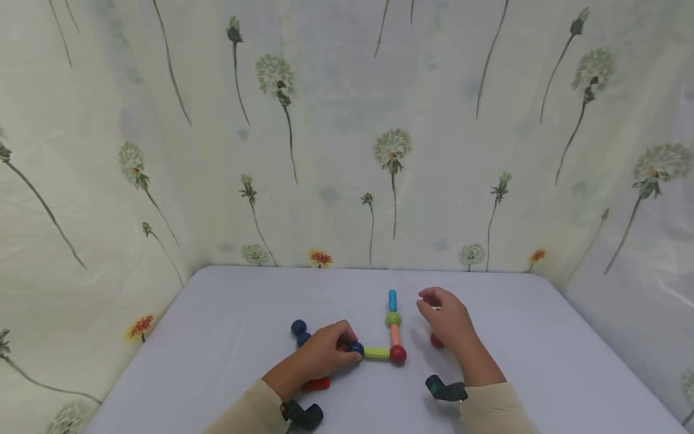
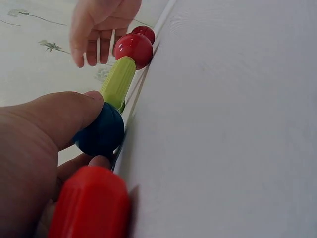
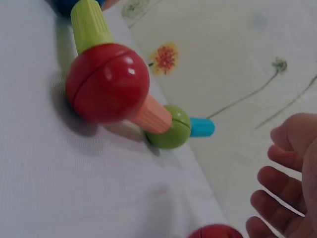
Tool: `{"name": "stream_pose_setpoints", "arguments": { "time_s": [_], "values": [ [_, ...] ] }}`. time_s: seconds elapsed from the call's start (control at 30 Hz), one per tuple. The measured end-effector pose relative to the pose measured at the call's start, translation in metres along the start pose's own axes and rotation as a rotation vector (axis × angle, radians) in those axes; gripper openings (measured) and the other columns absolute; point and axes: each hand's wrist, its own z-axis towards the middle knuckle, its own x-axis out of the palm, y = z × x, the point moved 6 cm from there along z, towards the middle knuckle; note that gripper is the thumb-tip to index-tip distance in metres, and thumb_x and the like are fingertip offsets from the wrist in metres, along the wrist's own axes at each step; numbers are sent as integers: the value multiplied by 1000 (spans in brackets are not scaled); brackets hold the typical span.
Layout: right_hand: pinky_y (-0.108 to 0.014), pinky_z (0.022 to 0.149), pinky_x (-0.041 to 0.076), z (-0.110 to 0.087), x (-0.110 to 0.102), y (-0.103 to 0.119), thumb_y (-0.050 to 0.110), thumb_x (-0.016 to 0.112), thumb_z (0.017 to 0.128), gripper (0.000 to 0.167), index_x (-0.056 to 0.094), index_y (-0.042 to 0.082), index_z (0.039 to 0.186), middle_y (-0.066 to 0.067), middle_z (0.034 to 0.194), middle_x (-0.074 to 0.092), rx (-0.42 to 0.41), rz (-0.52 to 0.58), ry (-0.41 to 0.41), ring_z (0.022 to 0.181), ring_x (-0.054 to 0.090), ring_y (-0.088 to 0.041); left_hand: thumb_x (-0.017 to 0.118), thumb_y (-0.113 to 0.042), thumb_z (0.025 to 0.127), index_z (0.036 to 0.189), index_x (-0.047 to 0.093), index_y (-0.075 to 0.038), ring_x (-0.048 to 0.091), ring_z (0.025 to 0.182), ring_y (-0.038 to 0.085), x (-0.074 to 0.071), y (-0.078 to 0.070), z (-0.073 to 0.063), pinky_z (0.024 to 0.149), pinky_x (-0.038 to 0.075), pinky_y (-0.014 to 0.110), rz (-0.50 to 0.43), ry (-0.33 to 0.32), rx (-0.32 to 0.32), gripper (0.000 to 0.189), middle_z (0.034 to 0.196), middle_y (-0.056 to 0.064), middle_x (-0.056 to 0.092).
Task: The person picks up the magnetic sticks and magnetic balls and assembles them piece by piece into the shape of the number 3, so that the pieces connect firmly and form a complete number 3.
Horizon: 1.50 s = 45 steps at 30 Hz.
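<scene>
My left hand grips a dark blue ball between thumb and fingers, low over the table. From that ball a yellow-green ribbed rod runs to a glossy red ball. At the red ball the chain turns a corner: an orange rod leads to a green ball, and a light blue rod sticks out beyond it. My right hand hovers right of the chain with loosely curved fingers and nothing in them. Below it lies another red ball, partly hidden by the hand.
Two dark blue balls, the farther one fully visible, lie left of my left hand. A red rod rests beneath the left wrist. The white table ends at a curtain printed with dandelions. Each wrist carries a dark strapped camera.
</scene>
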Motion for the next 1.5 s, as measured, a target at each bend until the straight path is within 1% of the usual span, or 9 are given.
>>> {"name": "stream_pose_setpoints", "arguments": {
  "time_s": [0.13,0.33,0.57,0.67,0.83,1.03,1.13,1.3,1.5],
  "values": [
    [-58,108,48,-1,1,-20,35,63,104,40,61,13,137,-14,139,63,29,-5,73,133,55,-36,84,-32,90,106,62,-27,60,89,10,-1,-1,-1,80,51,30,6,-9,-3,28,95,-11,64],
    [-59,109,47,-10,1,-43,41,64,103,46,60,12,139,-16,142,61,62,26,124,134,54,-37,84,-32,90,107,63,-27,59,89,10,0,0,-2,81,51,30,6,-1,-10,28,96,-11,64],
    [-45,92,58,-16,-3,-66,45,69,99,52,59,15,140,-12,138,64,55,48,145,125,61,-30,84,-33,90,107,62,-28,59,90,9,2,-1,0,83,52,32,9,4,-1,27,97,-12,65],
    [-44,89,57,-25,-8,-74,48,75,94,60,58,15,141,-13,139,63,57,57,166,126,61,-32,84,-34,90,107,62,-28,60,91,9,3,-3,1,84,52,32,9,12,-5,28,97,-13,65],
    [-43,88,56,-36,-15,-76,48,83,88,71,56,14,144,-14,140,62,50,33,209,119,61,-28,84,-34,90,107,62,-28,60,90,8,4,-4,0,83,52,30,6,16,-13,28,97,-12,65],
    [-35,84,51,-37,-12,-70,37,83,89,63,58,13,142,-8,130,66,-1,4,227,102,60,-20,84,-33,90,107,62,-27,60,90,8,0,-2,-2,82,52,30,5,-2,-8,28,96,-12,65],
    [-33,81,48,-35,-10,-71,33,83,89,58,60,15,140,-4,121,66,8,-9,219,97,58,-19,84,-32,90,107,62,-27,60,90,9,0,-2,-2,82,52,31,3,-1,-3,28,96,-11,65],
    [-35,79,47,-36,-7,-73,33,82,90,54,63,18,138,-2,110,66,32,-32,209,97,57,-20,84,-32,90,107,62,-26,60,90,9,-1,-2,-2,83,52,31,4,3,0,28,96,-11,65],
    [-37,81,48,-35,-6,-71,35,82,91,50,66,17,134,0,109,67,15,-69,187,98,58,-20,84,-32,90,107,62,-27,60,91,9,0,-2,-2,85,52,32,-3,6,2,28,97,-12,65]
  ]
}}
